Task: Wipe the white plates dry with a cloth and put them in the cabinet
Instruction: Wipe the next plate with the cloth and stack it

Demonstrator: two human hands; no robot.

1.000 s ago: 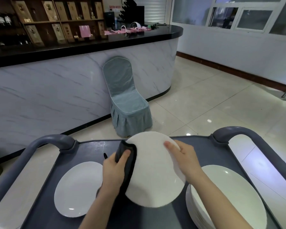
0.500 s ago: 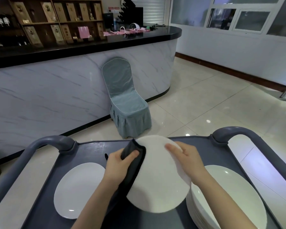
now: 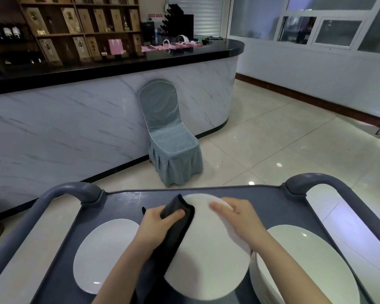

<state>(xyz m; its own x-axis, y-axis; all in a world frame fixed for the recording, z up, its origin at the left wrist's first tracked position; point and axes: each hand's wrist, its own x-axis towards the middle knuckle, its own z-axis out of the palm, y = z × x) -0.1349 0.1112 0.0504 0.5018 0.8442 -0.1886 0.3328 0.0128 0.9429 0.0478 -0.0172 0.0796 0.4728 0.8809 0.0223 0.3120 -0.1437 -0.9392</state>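
- A long bar (image 3: 75, 132) with a marble-look front and a black top runs across the room beyond the cart's far side.
- The cart (image 3: 206, 189) is dark grey, with a curved handle at each far corner; its flat top is the surface (image 3: 123, 207) that carries the plates.
- A chair (image 3: 171, 141) in a blue-grey cover stands on the tiled floor between the cart's far edge and the bar, its back against the bar.
- A stack of plates (image 3: 312, 266), white and glossy, sits on the right part of the cart.
- The plate (image 3: 206, 260) being wiped is white and round, held tilted above the middle of the cart, its right edge over the stack.
- A single plate (image 3: 105, 253), also white, lies flat on the left part of the cart, apart from the others.
- The cloth (image 3: 178, 218) is black, folded over the left edge of the held plate above the cart's middle.
- The left hand (image 3: 156, 227) has a closed grip on the cloth, thumb on top, pressing it to the plate's edge.
- The right hand (image 3: 244, 220) holds the plate at its far right edge, fingers laid across its face; its thumb is out of sight.
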